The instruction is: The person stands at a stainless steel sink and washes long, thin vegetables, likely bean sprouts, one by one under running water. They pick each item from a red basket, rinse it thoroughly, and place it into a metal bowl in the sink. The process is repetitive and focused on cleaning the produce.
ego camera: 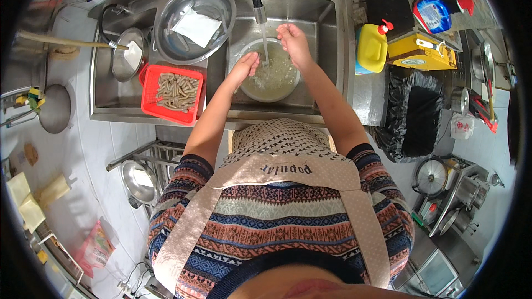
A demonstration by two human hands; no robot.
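In the right-hand sink basin (320, 29) sits a round bowl (270, 100) of cloudy yellowish water with bits floating in it. A stream of water (264, 37) falls into it from the faucet (258, 13). At the bowl's left side is my left hand (247, 65), fingertips drawn together close to the stream. My right hand (293, 42) is raised over the bowl's far right edge with its fingers curled. Whether either hand holds something small cannot be made out. To the left, a red plastic basket (150, 91) holds many grey-brown, finger-shaped food pieces (176, 91).
A large metal basin (226, 6) with a white packet (197, 27) in it stands behind the basket. A smaller metal bowl (120, 66) lies in the left sink. At right are a yellow pump bottle (372, 47), a spray bottle (432, 13) and a black-lined bin (399, 133).
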